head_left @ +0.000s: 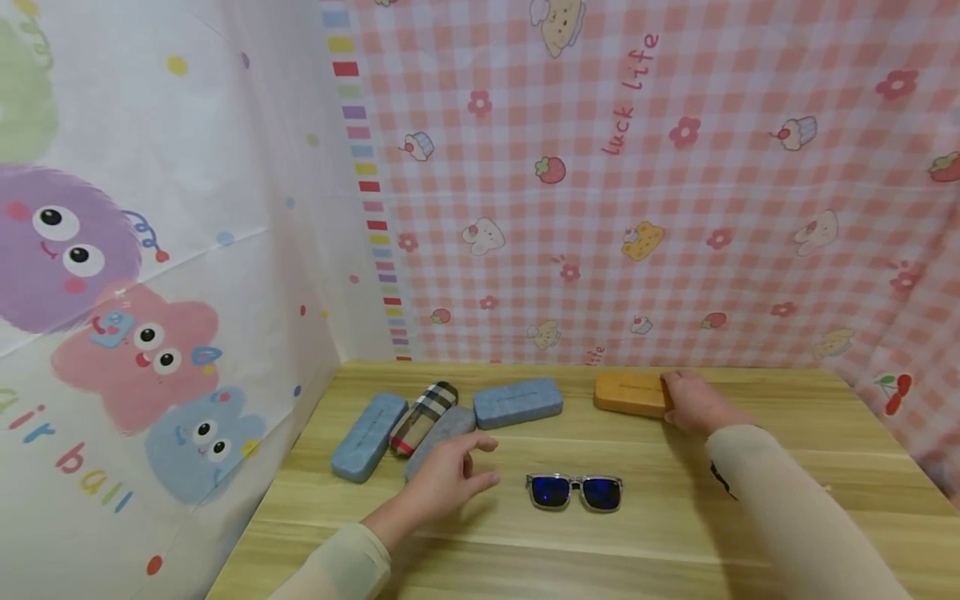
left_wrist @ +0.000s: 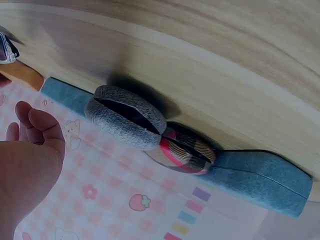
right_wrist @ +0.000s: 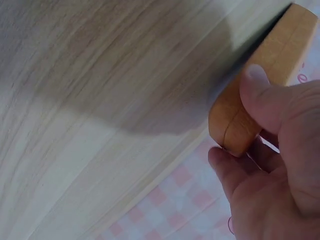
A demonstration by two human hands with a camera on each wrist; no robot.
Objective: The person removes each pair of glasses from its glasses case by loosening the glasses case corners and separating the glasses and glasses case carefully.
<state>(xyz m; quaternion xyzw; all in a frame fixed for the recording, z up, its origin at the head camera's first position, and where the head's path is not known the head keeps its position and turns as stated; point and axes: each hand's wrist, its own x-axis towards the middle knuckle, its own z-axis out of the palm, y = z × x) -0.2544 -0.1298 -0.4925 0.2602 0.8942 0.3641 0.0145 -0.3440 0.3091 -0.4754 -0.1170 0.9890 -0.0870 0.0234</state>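
Note:
At the back right of the table, my right hand grips the right end of an orange glasses case. In the right wrist view the thumb lies along one side of the orange case and the fingers are at its end and far side. My left hand is held above the table with fingers loosely bent and nothing in them. It partly hides a grey glasses case in the head view. To its right lie sunglasses with dark blue lenses and clear frames.
On the left a blue glasses case and a plaid case lie beside the grey one. Another blue case sits near the back edge. A pink checked cloth hangs behind the wooden table; a white printed sheet hangs at left.

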